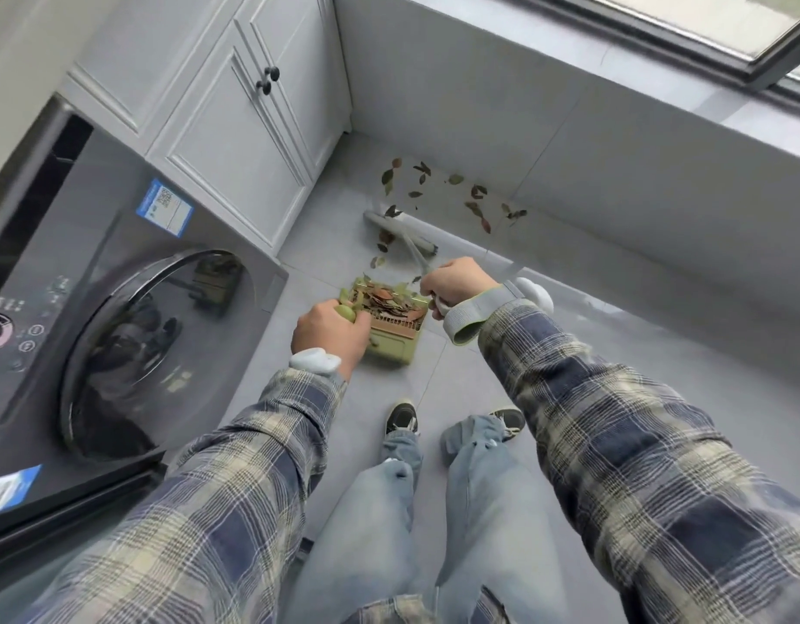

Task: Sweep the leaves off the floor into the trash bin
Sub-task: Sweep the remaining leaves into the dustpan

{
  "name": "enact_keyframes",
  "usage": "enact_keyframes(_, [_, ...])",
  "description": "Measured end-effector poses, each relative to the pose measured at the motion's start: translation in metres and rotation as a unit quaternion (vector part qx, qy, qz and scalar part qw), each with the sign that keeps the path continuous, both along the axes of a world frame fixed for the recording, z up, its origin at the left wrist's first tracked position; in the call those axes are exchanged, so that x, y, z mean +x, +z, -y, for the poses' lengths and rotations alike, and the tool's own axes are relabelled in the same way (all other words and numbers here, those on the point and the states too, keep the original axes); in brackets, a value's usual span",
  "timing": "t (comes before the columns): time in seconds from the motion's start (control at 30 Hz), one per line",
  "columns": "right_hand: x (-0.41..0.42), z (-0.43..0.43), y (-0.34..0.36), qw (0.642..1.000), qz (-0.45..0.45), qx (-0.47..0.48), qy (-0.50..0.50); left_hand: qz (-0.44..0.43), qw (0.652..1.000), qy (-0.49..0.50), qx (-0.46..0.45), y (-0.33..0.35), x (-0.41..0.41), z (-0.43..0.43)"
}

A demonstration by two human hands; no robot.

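Observation:
A green dustpan [391,342] stands on the grey tiled floor [614,398], its tray heaped with dry leaves [391,299]. My left hand [330,335] grips the dustpan's green handle at its left side. My right hand [454,281] holds the pale broom handle [413,252], blurred by motion. The broom head [398,229] lies on the floor beyond the dustpan. Several loose leaves [452,191] are scattered past the broom head, near the wall. No trash bin is in view.
A dark front-loading washing machine [118,317] stands at the left. White cabinets [236,128] fill the far left corner. A low tiled wall [569,141] under a window runs along the right. My feet [402,418] stand behind the dustpan.

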State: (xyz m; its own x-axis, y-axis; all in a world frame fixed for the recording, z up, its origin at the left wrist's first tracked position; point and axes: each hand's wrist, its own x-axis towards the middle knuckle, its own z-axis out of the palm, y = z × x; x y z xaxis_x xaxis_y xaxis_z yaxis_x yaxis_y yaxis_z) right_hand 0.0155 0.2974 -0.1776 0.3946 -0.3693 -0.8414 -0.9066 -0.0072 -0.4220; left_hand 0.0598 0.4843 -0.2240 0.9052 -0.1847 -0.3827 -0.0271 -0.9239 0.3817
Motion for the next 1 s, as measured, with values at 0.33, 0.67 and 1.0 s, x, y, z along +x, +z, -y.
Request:
enact_keyframes(0.33, [-0.013, 0.037, 0.069, 0.987, -0.054, -0.051, 0.139, -0.009, 1.0, -0.001, -0.007, 0.003, 0.002, 0.001])
enact_keyframes(0.67, [-0.019, 0.016, 0.039, 0.995, -0.038, -0.039, 0.087, -0.009, 1.0, 0.006, -0.006, -0.002, 0.004, 0.004])
enact_keyframes(1.0, [-0.048, -0.013, 0.037, 0.953, -0.134, -0.071, 0.261, -0.004, 1.0, 0.006, -0.017, -0.01, 0.005, -0.003])
